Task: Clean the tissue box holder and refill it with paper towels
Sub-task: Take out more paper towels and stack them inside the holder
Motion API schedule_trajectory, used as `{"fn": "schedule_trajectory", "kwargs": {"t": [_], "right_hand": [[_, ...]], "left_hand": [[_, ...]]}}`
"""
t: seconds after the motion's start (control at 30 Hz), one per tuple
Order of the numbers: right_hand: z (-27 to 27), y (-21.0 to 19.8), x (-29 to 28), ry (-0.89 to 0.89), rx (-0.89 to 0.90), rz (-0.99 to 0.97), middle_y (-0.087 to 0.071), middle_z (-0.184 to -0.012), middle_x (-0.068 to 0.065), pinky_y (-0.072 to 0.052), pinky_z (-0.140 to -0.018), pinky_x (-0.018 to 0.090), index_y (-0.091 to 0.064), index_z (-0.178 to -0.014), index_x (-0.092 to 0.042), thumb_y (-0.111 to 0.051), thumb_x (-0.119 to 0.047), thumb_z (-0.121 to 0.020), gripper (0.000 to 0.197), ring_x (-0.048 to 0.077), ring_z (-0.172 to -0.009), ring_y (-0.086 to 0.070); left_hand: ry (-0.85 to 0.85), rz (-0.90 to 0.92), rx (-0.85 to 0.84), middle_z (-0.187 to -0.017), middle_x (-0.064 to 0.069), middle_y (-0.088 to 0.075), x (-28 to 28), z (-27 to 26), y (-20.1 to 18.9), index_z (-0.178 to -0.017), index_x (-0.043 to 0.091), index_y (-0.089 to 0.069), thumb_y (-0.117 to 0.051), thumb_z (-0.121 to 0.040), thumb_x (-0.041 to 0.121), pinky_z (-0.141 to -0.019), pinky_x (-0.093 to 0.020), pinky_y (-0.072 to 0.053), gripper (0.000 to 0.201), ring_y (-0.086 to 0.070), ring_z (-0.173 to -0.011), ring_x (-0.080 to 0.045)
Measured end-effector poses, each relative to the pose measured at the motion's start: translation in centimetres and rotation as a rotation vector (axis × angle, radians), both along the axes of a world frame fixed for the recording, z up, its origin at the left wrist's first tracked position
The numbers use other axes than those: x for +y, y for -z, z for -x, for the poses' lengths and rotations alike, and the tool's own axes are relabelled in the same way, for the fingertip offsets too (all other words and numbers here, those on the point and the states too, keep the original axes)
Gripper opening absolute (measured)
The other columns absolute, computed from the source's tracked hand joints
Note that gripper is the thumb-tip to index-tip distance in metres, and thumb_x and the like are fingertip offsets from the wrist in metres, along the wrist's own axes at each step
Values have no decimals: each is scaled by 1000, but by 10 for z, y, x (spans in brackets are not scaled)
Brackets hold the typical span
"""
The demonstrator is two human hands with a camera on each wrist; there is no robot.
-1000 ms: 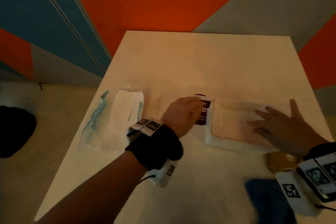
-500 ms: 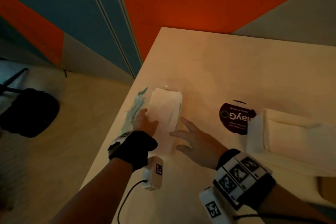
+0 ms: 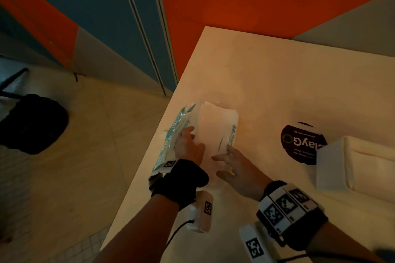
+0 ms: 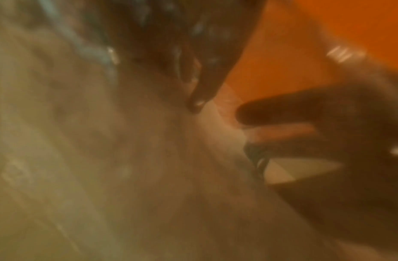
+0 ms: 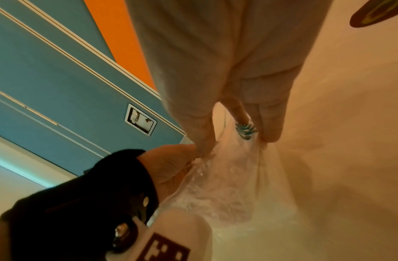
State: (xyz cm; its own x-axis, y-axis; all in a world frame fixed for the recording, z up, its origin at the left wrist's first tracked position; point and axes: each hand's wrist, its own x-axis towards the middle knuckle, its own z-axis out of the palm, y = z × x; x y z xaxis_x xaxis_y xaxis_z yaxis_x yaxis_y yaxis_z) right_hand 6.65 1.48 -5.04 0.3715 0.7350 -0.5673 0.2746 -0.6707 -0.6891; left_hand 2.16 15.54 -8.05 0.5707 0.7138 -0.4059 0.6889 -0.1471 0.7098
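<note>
Your left hand (image 3: 189, 147) lies on the left side of the paper towel pack (image 3: 215, 132), fingers curved onto the crinkly clear wrapper (image 3: 175, 136) with its teal print; whether they actually clamp the film or just rest on it, the views do not settle, and the left wrist view is too blurred to help. Your right hand (image 3: 237, 168) pinches the near end of the wrapper, the fingertips (image 5: 203, 141) gathering glossy, wrinkled plastic into a bunch. Inside the film sits a flat, soft white stack of folded towels, long and rectangular, lying lengthwise near the left edge of the smooth, cream-coloured table (image 3: 277, 83). The tissue box holder (image 3: 352, 168), a matte white rectangular case, rests at the right, well apart from the pack. It overlaps a dark round sticker (image 3: 299, 143) with green and white lettering, flat on the tabletop.
</note>
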Motion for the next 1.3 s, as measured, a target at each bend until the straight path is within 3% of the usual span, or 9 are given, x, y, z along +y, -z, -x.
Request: {"fn": "schedule_trajectory", "kwargs": {"t": [0.2,0.33,0.43,0.6,0.77,0.9,1.1,1.17,1.3], "right_hand": [[3,-3,8,11,-34,30,2,-158,7,-22,-116,41,-38,-136,-25,-46,-23,-97,40,23,-146,-1],[4,-5,8,27,-37,24,0,-158,8,-21,-117,40,-38,-136,-23,-46,-21,-97,40,23,-146,-2],[5,-5,8,42,-50,12,-2,-158,7,-22,-116,40,-40,-135,-22,-47,-20,-96,40,22,-146,-2],[6,-5,7,43,-44,24,1,-158,7,-21,-117,40,-39,-136,-23,-46,-21,-97,40,22,-146,-1],[5,-7,6,36,-31,28,2,-158,7,-22,-116,39,-39,-136,-22,-46,-21,-97,40,23,-146,-1],[6,-7,6,42,-37,26,2,-158,7,-22,-116,40,-40,-135,-22,-46,-21,-97,39,22,-146,0],[7,-4,3,52,-54,18,0,-158,5,-21,-116,36,-40,-134,-24,-47,-24,-96,39,22,-145,-7],[7,-6,2,77,-82,35,-1,-158,4,-21,-114,32,-38,-135,-26,-46,-27,-96,40,20,-145,-9],[5,-9,1,83,-234,91,-1,-158,3,-17,-115,33,-37,-136,-28,-46,-33,-95,42,22,-144,-9]], "left_hand": [[136,-58,69,-108,-22,-62,-6,2,-2,-111,9,-61,-46,-62,27,-90,-45,-47,55,-56,-104,-39],[170,-119,91,-129,-14,-47,-12,3,-4,-115,11,-58,-59,-73,12,-101,-35,-29,41,-39,-121,-33],[191,-143,73,-137,-13,-39,-13,3,-3,-113,10,-56,-60,-73,10,-105,-39,-25,40,-33,-128,-33],[185,-64,-14,-124,-21,-51,-12,4,-3,-105,-1,-56,-54,-67,14,-101,-43,-35,41,-44,-117,-38],[142,-108,-67,-133,-19,-45,-16,7,-5,-106,-1,-60,-48,-59,19,-104,-42,-29,52,-39,-123,-37],[149,-155,-130,-117,-24,-56,-19,7,-2,-103,-3,-61,-48,-62,23,-94,-44,-35,51,-49,-109,-41],[66,107,-173,-98,-11,-55,-10,0,-7,-131,9,-36,-58,-77,1,-81,-31,-42,58,-54,-93,-23],[41,242,-155,-99,-18,-62,-3,-1,-9,-121,7,-50,-55,-79,-2,-83,-35,-45,43,-59,-96,-28],[-76,505,-214,-73,-7,-60,12,3,-14,-108,8,-60,-52,-78,-10,-61,-25,-46,36,-55,-66,-22]]}}
